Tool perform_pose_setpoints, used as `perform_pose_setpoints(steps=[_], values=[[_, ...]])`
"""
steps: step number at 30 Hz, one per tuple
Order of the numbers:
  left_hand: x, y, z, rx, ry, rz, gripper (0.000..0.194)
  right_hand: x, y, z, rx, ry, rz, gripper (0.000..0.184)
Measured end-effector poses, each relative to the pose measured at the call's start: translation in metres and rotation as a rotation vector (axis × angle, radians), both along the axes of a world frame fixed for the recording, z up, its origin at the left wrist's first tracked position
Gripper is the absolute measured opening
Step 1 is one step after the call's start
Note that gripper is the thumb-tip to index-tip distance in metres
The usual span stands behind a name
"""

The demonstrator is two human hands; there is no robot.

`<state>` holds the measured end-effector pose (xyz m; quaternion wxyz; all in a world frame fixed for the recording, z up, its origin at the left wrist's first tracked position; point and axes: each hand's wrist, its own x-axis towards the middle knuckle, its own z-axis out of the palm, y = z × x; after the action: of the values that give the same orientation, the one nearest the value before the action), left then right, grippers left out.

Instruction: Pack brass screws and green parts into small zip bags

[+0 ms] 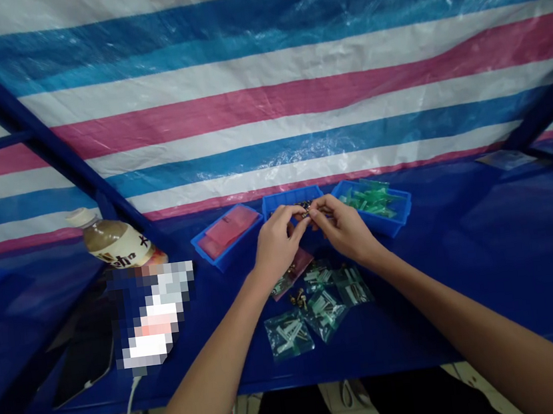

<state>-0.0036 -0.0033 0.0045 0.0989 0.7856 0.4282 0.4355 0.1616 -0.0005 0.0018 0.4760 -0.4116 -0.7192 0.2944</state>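
My left hand (278, 244) and my right hand (342, 226) meet above the blue plastic bins, their fingertips pinching a small metal part (310, 211) between them. Its exact shape is hidden by my fingers. Right behind my hands stands a middle blue bin (290, 200) with small dark parts in it. To the left, a blue bin (215, 247) holds a pink plastic bag, and to the right, a blue bin (398, 209) holds green pieces. Below my wrists lie several small clear bags of metal fasteners (288, 334) and a few loose brass bolts (298, 298).
A bottle of tan drink (114, 239) lies at the left on the blue table (491, 274), near a pixelated object (153, 313) and a dark tablet or phone (84, 345) with a white cable. A striped tarp (263, 101) and blue frame bars stand behind.
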Motion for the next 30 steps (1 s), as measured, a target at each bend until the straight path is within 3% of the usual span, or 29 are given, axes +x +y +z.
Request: perform_pose_setpoints(steps=[4, 13, 17, 21, 26, 30], values=[[0.002, -0.002, 0.001, 0.009, 0.025, 0.012, 0.015, 0.002, -0.003, 0.006, 0.093, -0.138, -0.018, 0.018], [0.005, -0.006, 0.001, 0.008, 0.067, 0.007, 0.018, 0.006, -0.003, 0.01, 0.188, -0.232, -0.004, 0.019], [0.001, -0.002, 0.002, 0.002, 0.053, 0.086, 0.024, 0.009, 0.0, 0.006, 0.257, -0.294, -0.178, 0.021], [-0.003, 0.0, 0.002, 0.0, 0.044, 0.202, 0.027, 0.012, 0.006, 0.0, 0.276, -0.539, -0.423, 0.024], [-0.001, -0.002, 0.002, 0.005, 0.078, 0.221, 0.025, 0.013, 0.012, -0.006, 0.244, -0.733, -0.507, 0.026], [-0.001, -0.003, 0.002, 0.005, 0.089, 0.22, 0.025, 0.015, 0.011, -0.002, 0.229, -0.667, -0.531, 0.027]])
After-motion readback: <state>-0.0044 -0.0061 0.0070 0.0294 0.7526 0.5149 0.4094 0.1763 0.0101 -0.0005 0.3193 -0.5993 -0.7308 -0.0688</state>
